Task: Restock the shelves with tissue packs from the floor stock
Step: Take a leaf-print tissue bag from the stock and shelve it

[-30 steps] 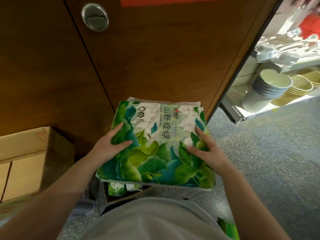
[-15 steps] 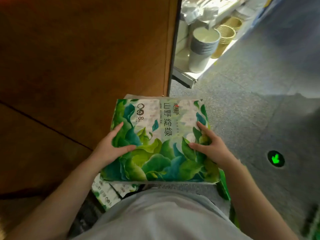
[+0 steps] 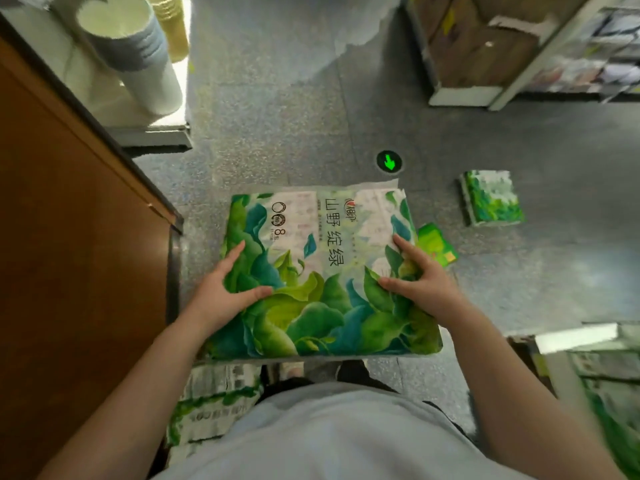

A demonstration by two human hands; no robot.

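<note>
I carry a large flat tissue pack (image 3: 311,271) printed with green and teal leaves, level in front of my waist. My left hand (image 3: 225,292) grips its left edge, thumb lying across the top. My right hand (image 3: 419,278) grips the right edge, fingers spread on top. More tissue packs lie on the floor: one at my left foot (image 3: 211,403), a smaller one (image 3: 491,197) to the right, and a small green pack (image 3: 438,249) peeking out beside my right hand.
A brown wooden panel (image 3: 69,254) fills the left. Stacked white bins (image 3: 138,60) stand on a low shelf behind it. A shelf unit with boxes (image 3: 485,53) is at the far right, another shelf (image 3: 588,358) at the near right. A green arrow marker (image 3: 389,162) glows in the grey floor.
My view has swung right, away from the wooden panel toward the open aisle. The pack stays in both hands with the same hold.
</note>
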